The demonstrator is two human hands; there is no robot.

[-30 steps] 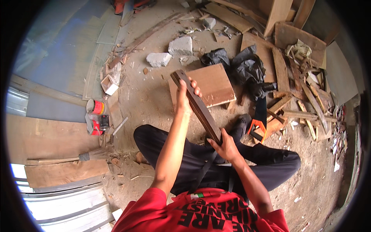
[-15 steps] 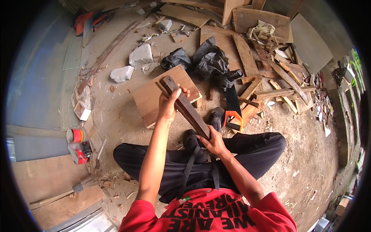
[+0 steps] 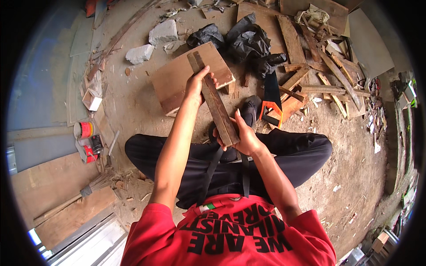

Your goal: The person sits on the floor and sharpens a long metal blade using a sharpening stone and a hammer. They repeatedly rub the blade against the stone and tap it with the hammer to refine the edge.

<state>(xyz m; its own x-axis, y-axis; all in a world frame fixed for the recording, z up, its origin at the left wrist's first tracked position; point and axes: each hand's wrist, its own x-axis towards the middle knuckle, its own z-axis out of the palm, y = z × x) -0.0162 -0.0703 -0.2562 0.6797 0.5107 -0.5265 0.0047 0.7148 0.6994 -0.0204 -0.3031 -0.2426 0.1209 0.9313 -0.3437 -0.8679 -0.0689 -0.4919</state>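
Both my hands hold dark, narrow wooden strips [image 3: 214, 99], apparently two lying side by side, slanting from upper left to lower right. My left hand [image 3: 198, 86] is closed round them near the far end, its fingertips showing on the right edge. Around the near end curls my right hand [image 3: 244, 136], thumb raised along the side and fingers underneath, partly hidden. Beyond the strips' far end is a low, flat wooden board [image 3: 177, 84] on supports. A handsaw with an orange-and-black handle [image 3: 271, 114] lies right of my foot, its dark blade pointing away.
Black plastic bags [image 3: 248, 42] lie behind the board. Wood scraps [image 3: 339, 73] are heaped at the far right. White blocks [image 3: 163, 32] stand at the far left, with red-labelled cans [image 3: 84, 130] nearer on that side. My crossed legs [image 3: 293, 148] frame the near floor.
The strips have turned a little more upright, their near end drawn slightly toward me. My right hand has shifted from the side to around that end, and the view has tilted nearer.
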